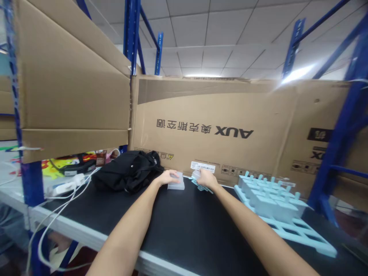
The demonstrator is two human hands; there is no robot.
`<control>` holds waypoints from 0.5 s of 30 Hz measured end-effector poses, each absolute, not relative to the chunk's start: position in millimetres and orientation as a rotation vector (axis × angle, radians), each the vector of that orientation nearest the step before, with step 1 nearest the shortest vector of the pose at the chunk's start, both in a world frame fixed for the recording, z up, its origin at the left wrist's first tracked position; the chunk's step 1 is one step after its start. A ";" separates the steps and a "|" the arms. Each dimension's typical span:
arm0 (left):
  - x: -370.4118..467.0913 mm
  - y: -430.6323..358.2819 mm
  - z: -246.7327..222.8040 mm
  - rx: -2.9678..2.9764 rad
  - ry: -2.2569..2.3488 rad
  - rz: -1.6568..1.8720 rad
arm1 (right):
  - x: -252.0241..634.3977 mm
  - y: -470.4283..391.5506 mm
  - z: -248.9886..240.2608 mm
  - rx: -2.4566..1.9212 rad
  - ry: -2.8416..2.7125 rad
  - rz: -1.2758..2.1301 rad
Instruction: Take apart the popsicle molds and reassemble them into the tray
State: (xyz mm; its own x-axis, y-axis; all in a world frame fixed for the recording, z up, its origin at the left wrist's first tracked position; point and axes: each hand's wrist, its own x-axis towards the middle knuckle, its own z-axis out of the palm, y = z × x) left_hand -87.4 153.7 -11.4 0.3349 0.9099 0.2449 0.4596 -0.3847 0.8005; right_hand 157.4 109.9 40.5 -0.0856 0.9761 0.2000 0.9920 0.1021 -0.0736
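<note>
At the far side of the black tabletop, my left hand [168,177] is closed with its fingers on a clear plastic box [176,185] that rests on the surface. To its right, my right hand [207,178] grips a small translucent plastic cup [196,174], partly covered by the fingers. Just beneath that hand lie light blue plastic sticks [202,187], in a loose pile. On the right stands a light blue popsicle mold set [268,201], its several molds upright in a slotted tray with stick handles pointing up.
A black cloth bag [128,170] lies left of my left hand. White cables and a plug [67,187] hang over the front left edge. A cardboard wall [201,109] closes off the back; blue rack posts [335,142] stand at the sides.
</note>
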 end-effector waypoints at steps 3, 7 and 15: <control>-87.5 153.7 -10.7 1.985 1.205 0.926 | 179.4 103.3 54.7 -1.918 -2.287 -0.091; -88.3 158.6 -14.5 1.971 1.188 0.910 | 219.2 96.9 61.5 -1.916 -2.407 0.010; -91.3 163.0 -18.1 1.939 1.188 0.904 | 224.8 105.2 31.2 -1.886 -2.477 0.027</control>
